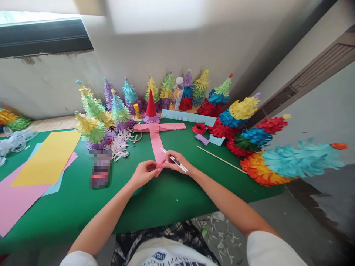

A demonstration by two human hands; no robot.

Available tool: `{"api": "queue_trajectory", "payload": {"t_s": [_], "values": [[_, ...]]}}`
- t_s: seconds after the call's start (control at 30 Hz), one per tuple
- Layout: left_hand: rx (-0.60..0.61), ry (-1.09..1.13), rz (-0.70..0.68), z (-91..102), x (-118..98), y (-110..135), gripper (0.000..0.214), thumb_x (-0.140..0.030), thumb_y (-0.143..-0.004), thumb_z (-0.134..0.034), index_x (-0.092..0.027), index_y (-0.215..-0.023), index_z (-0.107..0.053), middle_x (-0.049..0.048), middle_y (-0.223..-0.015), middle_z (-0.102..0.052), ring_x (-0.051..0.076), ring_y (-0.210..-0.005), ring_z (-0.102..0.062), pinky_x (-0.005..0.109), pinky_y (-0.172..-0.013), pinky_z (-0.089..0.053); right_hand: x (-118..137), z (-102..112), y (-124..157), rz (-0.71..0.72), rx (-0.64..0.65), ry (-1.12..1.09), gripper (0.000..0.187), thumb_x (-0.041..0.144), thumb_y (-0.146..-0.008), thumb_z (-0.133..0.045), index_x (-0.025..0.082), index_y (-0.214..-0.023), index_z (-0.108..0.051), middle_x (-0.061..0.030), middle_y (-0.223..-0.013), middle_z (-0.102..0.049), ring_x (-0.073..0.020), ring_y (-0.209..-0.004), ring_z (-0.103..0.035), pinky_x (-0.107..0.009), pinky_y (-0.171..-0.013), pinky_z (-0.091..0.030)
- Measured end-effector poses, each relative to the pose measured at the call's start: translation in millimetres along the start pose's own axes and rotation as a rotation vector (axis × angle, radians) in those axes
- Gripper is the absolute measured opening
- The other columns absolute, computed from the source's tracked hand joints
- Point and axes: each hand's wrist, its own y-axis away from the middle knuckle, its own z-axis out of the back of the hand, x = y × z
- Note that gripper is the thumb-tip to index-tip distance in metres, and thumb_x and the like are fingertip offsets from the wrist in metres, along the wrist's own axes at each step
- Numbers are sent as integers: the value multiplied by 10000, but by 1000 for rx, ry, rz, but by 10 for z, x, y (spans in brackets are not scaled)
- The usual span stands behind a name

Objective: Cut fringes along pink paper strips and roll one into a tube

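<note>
Two hands, both mine, meet at ctr of the green table [83, 214], near edge.

Left hand [144, 173]: fingers closed in a pinch on the near end of the pink strip [156, 146]. Right hand [179, 159]: thumb and forefinger closed on that same end from the right, w/ a slim white tool [175, 161] clamped across the fingers (pen or cutter, cannot tell). The tool is prob. kept in the grip so the fingertips stay free for the paper.

The strip lies flat and runs far from my hands to a cross strip [169, 126], also pink, laid left-right. The two-sided pinch seems meant to steady the end while the rest stays flat.

Counts:
- Pink strips: 2.
- Red cone [151, 105] w/ purple fringe: 1, just beyond the cross strip.
- Paper trees [119, 109]: approx. 13, ranged along the far wall and down the right side, prob. to keep them out of my hands' way. Overlap makes the exact no. unsure.
- Flat sheets: 3, stacked at left within reach. These are a yellow sheet [47, 157], a pink sheet [13, 201] and a pale-blue sheet [53, 186] between them.
- Bottle [177, 94]: 1, far, among the trees.
- Glue stick [137, 110]: 1.
- Blue fringed strip [188, 117]: 1.
- Wooden stick [222, 159]: 1, right of my hands.
- Red ring [199, 128]: 1.
- White scraps [119, 145]: a loose pile.
- Blurred object [101, 169]: 1, left of my hands.
</note>
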Motion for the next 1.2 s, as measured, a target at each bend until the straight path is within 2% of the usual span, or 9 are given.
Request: {"api": "queue_trajectory", "payload": {"t_s": [0.07, 0.17, 0.3, 0.47, 0.67, 0.83, 1.0, 1.1, 1.2], "values": [[39, -62, -83, 14, -20, 26, 226, -363, -746, -662, -152, -825, -652, 75, -881, -682, 198, -834, -644, 335, -801, -514, 29, 65, 28, -3, -84, -47, 383, 472, -671, -735, 206, -731, -466, -7, -770, -680, -79, -450, -462, -226, -448, -403], [144, -319, -265, 55, -53, 84, 148, -280, -772, -646, -179, -876, -675, 90, -1022, -656, 213, -977, -623, 358, -913, -481, 63, 183, 83, 20, -211, -113, 422, 610, -743, -608, 200, -748, -510, -21, -692, -674, -84, -409, -452, -235, -421, -376], [302, -582, -428, 100, -59, 196, 233, -229, -781, -644, -210, -1011, -668, 104, -1168, -594, 240, -1148, -546, 395, -1001, -434, 68, 268, 166, 18, -207, -276, 573, 746, -765, -436, 206, -912, -554, 18, -562, -582, -110, -428, -477, -243, -423, -391], [323, -762, -546, 115, -9, 289, 316, -215, -794, -622, -216, -1110, -641, 113, -1235, -572, 267, -1272, -443, 431, -1045, -399, 27, 258, 200, -33, -140, -311, 351, 530, -732, -666, 192, -808, -612, 35, -569, -547, -107, -484, -507, -249, -481, -426], [262, -884, -561, 56, 50, 396, 440, -261, -809, -591, -198, -1243, -562, 120, -1318, -528, 281, -1311, -392, 468, -1070, -368, -37, 262, 227, 21, -112, -245, 141, 313, -710, -722, 175, -739, -712, 30, -550, -550, -93, -516, -486, -238, -503, -400], [194, -923, -545, -19, 109, 479, 461, -248, -823, -550, -186, -1279, -524, 112, -1360, -495, 274, -1329, -366, 480, -1090, -342, -26, 231, 284, -53, -142, -389, 253, 316, -663, -757, 191, -877, -709, 14, -691, -629, -104, -565, -576, -258, -570, -487], [179, -934, -550, -38, 132, 498, 471, -263, -828, -544, -187, -1292, -512, 115, -1371, -478, 272, -1334, -358, 483, -1102, -319, -9, 185, 371, -120, -167, -360, 205, 304, -615, -795, 185, -760, -710, -22, -820, -708, -167, -744, -668, -322, -753, -539], [192, -942, -563, -31, 119, 502, 475, -267, -826, -549, -212, -1296, -511, 111, -1398, -436, 282, -1347, -335, 501, -1103, -305, -3, 165, 420, -138, -159, -275, 178, 290, -599, -803, 186, -707, -709, -11, -728, -707, -164, -684, -662, -305, -698, -537], [213, -944, -571, -25, 101, 504, 484, -264, -819, -557, -217, -1299, -509, 111, -1378, -445, 290, -1345, -333, 511, -1104, -296, 17, 140, 434, -172, -76, -206, 179, 297, -610, -792, 173, -690, -690, -1, -619, -676, -152, -585, -637, -280, -599, -515]]}}
